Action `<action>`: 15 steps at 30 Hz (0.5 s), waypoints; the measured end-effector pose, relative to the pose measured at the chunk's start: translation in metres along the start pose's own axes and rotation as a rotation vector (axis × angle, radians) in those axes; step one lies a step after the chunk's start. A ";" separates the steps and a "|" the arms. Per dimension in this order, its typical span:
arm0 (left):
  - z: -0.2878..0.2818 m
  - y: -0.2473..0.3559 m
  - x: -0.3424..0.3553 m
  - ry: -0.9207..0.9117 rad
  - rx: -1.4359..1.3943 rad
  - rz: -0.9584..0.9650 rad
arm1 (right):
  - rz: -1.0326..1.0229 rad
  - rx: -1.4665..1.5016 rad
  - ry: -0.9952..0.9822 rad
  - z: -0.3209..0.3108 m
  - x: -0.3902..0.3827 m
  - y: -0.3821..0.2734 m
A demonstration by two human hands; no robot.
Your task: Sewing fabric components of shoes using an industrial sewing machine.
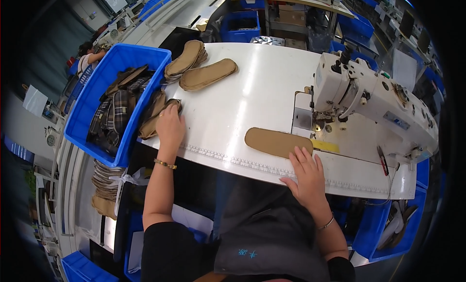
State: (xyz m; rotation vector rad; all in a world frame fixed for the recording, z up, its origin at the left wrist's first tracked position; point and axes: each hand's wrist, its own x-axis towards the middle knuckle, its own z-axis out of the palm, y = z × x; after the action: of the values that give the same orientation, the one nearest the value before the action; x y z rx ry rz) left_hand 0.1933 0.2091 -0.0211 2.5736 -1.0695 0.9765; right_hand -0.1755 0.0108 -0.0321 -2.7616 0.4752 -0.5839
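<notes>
My left hand [171,129] is at the table's left edge, beside the blue bin. Its fingers are bent over a tan shoe piece with a dark edge [156,114], in a small pile that leans against the bin; the fingertips are partly hidden. On the white table, a tan insole [274,142] lies flat in front of the sewing machine [357,90]. My right hand [307,177] rests with fingers spread, its fingertips on the insole's right end. Farther back lie a stack of tan insoles [187,58] and another tan insole [208,74].
The blue bin [162,56] at the left holds plaid fabric shoe pieces [114,112]. Red-handled snips [383,160] lie right of the machine's needle area. A printed ruler strip [233,159] runs along the front edge. Below right, another blue bin [361,240] holds soles.
</notes>
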 end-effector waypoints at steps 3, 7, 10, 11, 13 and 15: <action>0.004 -0.024 -0.001 -0.243 0.004 -0.196 | 0.014 0.018 0.003 0.000 0.001 0.001; -0.032 -0.013 -0.007 0.113 -0.532 -0.290 | 0.043 0.040 0.033 -0.004 0.001 -0.001; -0.071 0.011 -0.030 0.043 -1.028 -0.424 | -0.029 0.046 0.138 -0.005 -0.001 -0.001; -0.080 0.026 -0.036 0.086 -1.342 -0.438 | -0.104 0.146 0.199 -0.002 -0.002 -0.001; -0.099 0.060 -0.045 0.109 -1.925 -0.388 | -0.180 0.254 0.263 0.000 -0.003 -0.009; -0.100 0.090 -0.055 0.023 -2.143 -0.443 | -0.085 0.738 0.160 0.004 -0.002 -0.032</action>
State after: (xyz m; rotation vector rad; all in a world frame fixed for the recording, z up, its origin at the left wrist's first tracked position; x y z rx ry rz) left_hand 0.0520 0.2150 0.0131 0.7932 -0.6187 -0.3601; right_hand -0.1675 0.0419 -0.0259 -2.0455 0.1262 -0.8078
